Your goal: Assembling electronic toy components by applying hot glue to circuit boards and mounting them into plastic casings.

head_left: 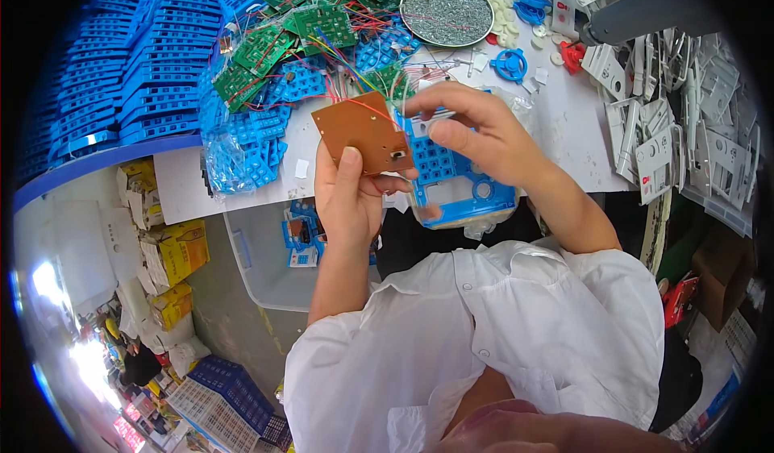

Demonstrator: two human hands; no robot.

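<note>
My left hand (352, 187) grips a brown circuit board (359, 130) by its lower part, thumb across its flat face. Thin red and coloured wires run from the board's upper edge toward the pile behind. My right hand (476, 126) hovers just right of the board, its index finger and thumb apart and nothing visible between them. Beneath both hands a blue plastic casing (484, 203) with square key openings lies at the table's near edge, partly covered by the hands.
Green circuit boards (322, 27) with tangled wires heap at the back. Stacked blue casings (165, 58) stand far left. A round tray of small metal parts (446, 11) sits behind; white plastic panels (653, 159) crowd the right. A clear bin (270, 280) is below the table.
</note>
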